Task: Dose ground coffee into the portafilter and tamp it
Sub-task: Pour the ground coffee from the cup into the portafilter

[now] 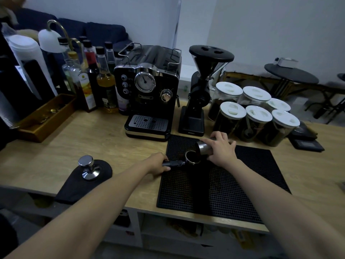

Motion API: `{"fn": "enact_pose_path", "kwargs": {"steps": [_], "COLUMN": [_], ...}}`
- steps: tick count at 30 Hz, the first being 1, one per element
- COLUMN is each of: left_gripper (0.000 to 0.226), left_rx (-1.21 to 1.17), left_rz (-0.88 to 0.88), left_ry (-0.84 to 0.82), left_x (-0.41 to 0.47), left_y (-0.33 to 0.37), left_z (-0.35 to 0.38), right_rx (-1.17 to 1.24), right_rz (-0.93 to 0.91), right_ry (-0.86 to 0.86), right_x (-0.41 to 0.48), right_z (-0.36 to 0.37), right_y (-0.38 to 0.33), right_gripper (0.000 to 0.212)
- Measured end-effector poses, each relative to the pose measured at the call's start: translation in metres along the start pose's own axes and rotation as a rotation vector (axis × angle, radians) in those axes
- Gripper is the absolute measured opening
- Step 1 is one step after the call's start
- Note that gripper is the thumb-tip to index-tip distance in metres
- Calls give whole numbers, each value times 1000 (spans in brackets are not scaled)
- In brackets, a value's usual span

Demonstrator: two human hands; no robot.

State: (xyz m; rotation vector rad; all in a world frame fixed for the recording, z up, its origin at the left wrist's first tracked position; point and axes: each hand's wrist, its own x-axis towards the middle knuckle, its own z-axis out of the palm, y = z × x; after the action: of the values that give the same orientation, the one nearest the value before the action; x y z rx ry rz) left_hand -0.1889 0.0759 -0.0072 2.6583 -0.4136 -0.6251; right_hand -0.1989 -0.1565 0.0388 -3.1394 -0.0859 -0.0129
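Head view: left hand [157,164] is gripping the portafilter [192,157] handle. Right hand [221,148] is holding a tilted dosing cup [203,147] over its basket.

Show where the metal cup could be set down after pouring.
Bare wood between the tamper mat and rubber mat, before the espresso machine; the rubber mat's near half too. Crowded: jars and scale back right, bottles back left.

Bare counter [121,146] between tamper [87,168] and mat [242,174]

Syrup bottles [106,85] stand left of the espresso machine [147,90].
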Motion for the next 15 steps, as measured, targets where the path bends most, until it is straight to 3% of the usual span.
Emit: {"fn": "enact_pose_path", "kwargs": {"steps": [5,9,15], "left_gripper": [38,35,31], "left_rx": [-25,-78,-94], "left_rz": [-14,-5,-26], "left_ry": [27,92,98], "left_x": [0,-2,-4], "left_y": [-2,-5,-11], "left_z": [7,9,5], "right_rx": [425,761,809], "right_rz": [242,353,373], "right_ry": [-111,-52,-32], "right_x": [0,-1,-2], "right_z": [4,9,7], "right_y": [7,14,19], "right_gripper": [78,78,78]}}
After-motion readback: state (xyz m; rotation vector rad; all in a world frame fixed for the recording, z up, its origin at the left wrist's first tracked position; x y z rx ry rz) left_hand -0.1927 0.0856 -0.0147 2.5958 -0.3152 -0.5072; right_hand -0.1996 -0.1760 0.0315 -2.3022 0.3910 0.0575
